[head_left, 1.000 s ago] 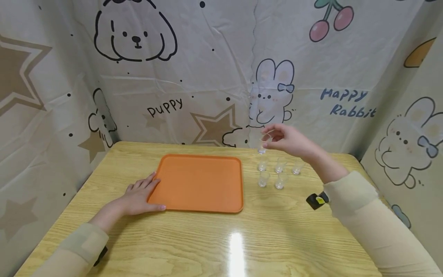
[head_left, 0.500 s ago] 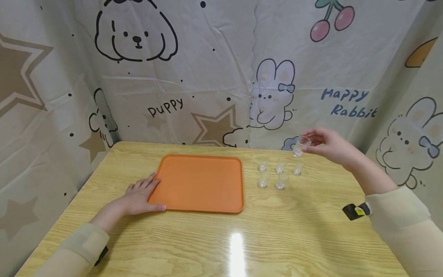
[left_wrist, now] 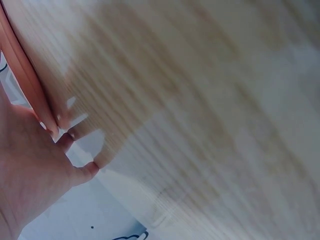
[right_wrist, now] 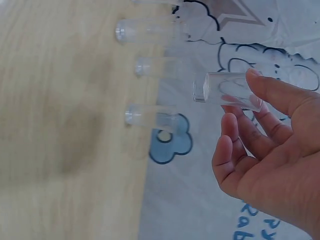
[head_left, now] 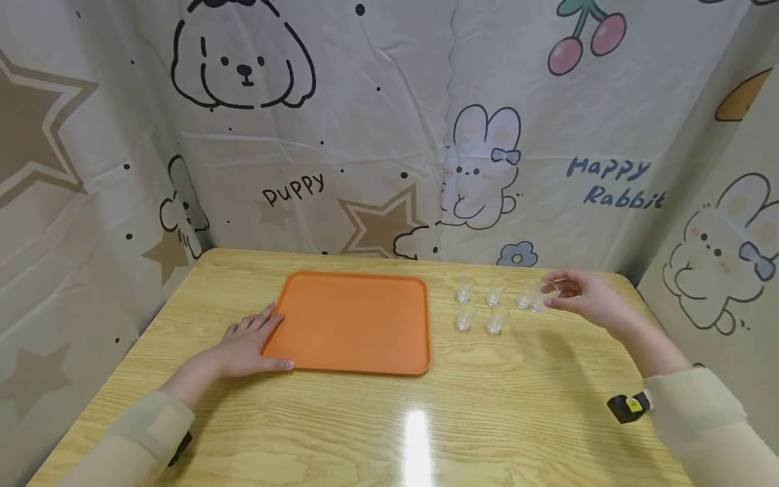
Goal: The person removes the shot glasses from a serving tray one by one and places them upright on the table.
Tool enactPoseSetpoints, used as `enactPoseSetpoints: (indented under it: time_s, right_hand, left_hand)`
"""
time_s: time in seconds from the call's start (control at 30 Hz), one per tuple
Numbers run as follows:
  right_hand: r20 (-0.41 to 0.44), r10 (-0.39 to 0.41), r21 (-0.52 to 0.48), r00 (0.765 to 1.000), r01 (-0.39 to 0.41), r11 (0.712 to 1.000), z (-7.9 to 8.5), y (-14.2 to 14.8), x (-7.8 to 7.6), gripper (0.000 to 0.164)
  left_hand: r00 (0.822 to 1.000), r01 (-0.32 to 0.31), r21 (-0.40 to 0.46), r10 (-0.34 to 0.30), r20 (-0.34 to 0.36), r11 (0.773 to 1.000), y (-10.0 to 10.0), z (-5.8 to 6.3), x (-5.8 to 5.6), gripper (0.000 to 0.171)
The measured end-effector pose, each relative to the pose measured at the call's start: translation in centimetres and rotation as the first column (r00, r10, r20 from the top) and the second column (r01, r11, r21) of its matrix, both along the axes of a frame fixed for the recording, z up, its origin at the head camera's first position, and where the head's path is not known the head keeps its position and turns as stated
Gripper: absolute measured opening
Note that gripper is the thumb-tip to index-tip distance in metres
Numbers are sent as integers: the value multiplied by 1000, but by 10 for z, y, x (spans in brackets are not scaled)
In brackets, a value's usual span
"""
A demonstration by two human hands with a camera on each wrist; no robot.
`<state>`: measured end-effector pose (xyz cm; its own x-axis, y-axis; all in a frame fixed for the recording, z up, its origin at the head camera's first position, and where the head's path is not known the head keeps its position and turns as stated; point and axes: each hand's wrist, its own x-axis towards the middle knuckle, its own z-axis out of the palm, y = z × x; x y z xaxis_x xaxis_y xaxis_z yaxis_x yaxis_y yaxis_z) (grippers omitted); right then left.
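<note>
My right hand (head_left: 587,297) pinches a clear shot glass (right_wrist: 225,90) near its rim, between thumb and fingertips. In the right wrist view the glass is upright relative to the table, its thick base clear of the wood. From the head view this glass overlaps the right end of the back row, right beside the standing shot glass (head_left: 523,295) there. My left hand (head_left: 246,345) rests at the left edge of the orange tray (head_left: 353,321), fingers spread and thumb along the front corner. In the left wrist view the tray's side (left_wrist: 27,75) shows beyond that hand.
Several more clear shot glasses stand in two rows right of the tray, among them a front-left glass (head_left: 464,318) and a front-right glass (head_left: 496,320). The wooden table (head_left: 341,426) ends at a printed cloth backdrop (head_left: 365,135) behind and at the sides.
My right hand has carried the shot glass from behind the left of the back row rightward, then lowered it toward the row's right end. The left hand and tray have stayed put.
</note>
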<state>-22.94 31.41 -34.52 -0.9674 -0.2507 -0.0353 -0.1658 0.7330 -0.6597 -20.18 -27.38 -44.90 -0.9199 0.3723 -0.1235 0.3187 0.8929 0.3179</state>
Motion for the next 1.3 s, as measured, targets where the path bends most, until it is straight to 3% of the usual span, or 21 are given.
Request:
enactPoseSetpoints:
  time_s: [0.33, 0.67, 0.9, 1.07, 1.3]
  right_hand:
    - [53, -28, -74, 998, 31, 997, -45, 4, 0, 46]
    - [105, -30, -99, 994, 41, 994, -71, 4, -4, 45]
    - [104, -16, -113, 994, 28, 993, -72, 5, -2, 45]
    - [104, -13, -98, 994, 23, 995, -71, 6, 0, 50]
    - [29, -39, 4, 999, 39, 999, -48, 3, 6, 60]
  left_hand:
    - [1000, 2, -9, -2, 3, 1000, 0, 1, -2, 106]
    - [1000, -2, -10, 2, 6, 1000, 0, 0, -1, 107]
    - [1000, 2, -21, -2, 12, 1000, 2, 4, -2, 107]
    - [998, 16, -7, -16, 55, 1000, 3, 8, -7, 107]
    - [997, -10, 11, 9, 82, 1000, 4, 21, -12, 101]
